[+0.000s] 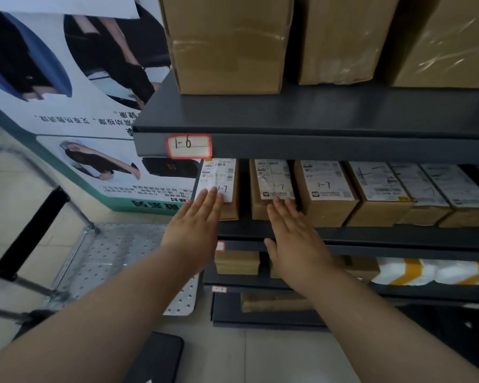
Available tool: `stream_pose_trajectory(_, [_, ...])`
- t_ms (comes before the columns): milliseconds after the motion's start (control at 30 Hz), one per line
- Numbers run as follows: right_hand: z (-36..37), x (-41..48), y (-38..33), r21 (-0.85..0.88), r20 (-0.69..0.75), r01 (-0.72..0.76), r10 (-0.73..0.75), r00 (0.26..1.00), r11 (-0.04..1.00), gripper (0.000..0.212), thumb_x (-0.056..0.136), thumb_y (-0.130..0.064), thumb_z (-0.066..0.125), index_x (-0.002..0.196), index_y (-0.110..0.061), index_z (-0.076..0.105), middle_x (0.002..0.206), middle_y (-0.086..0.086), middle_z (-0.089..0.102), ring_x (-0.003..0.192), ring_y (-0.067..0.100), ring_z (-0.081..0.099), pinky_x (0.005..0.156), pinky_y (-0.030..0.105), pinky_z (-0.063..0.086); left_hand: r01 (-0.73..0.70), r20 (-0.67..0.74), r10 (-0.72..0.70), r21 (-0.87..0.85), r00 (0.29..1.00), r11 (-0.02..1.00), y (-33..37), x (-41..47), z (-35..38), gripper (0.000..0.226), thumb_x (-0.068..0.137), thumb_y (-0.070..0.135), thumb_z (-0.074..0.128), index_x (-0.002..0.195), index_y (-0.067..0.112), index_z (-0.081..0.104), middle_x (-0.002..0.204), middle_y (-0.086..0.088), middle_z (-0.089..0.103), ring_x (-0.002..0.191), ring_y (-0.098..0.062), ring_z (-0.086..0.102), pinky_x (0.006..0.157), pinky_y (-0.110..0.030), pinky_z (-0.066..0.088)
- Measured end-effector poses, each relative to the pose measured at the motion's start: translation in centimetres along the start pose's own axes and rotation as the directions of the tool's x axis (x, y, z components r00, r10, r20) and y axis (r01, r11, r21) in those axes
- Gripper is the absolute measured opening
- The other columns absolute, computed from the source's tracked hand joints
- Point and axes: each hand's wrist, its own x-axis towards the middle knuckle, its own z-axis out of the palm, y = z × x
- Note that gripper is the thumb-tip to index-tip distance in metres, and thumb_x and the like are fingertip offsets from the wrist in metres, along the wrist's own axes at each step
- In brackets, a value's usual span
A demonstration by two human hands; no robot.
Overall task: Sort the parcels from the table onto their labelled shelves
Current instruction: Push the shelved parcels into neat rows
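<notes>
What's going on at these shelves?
A person is setting cardboard parcels on a dark metal shelf. The left hand lies flat against the leftmost parcel and the right hand against the second parcel, fingers straight, seemingly pushing them in. The shelf edge above carries a 1-6 tag.

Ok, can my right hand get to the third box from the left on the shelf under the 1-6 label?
Probably yes. The right hand lies flat against the second box, and the third box stands right beside it at the front of the shelf with nothing before it.
</notes>
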Motion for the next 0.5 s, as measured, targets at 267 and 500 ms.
stream_pose_trajectory(267, [2.4,2.6,-0.6,-0.086,-0.048,-0.007,0.003,0.999,0.996,0.065,0.102,-0.037,0.025,0.149,-0.013,-0.012,0.156,0.004,-0.022,0.142,0.019,-0.024,0.118,0.037,-0.009,0.029,-0.011,-0.03,-0.09,0.999,0.995,-0.3,1.6,2.0,0.064,0.103,0.029,0.021,0.137,0.02,-0.032,0.143,0.002,-0.037,0.135,-0.012,-0.03,0.114,-0.033,-0.012])
stream_pose_trajectory(500, [2.2,3.5,-1.3,-0.037,-0.05,0.011,-0.013,0.999,0.999,0.065,0.102,-0.035,0.025,0.148,-0.014,-0.015,0.155,0.002,-0.027,0.141,0.018,-0.027,0.113,0.034,-0.013,0.04,-0.018,-0.042,-0.118,0.999,0.992,-0.2,1.8,2.2,0.065,0.102,0.03,0.021,0.138,0.02,-0.033,0.144,0.0,-0.038,0.135,-0.013,-0.032,0.112,-0.031,-0.014])
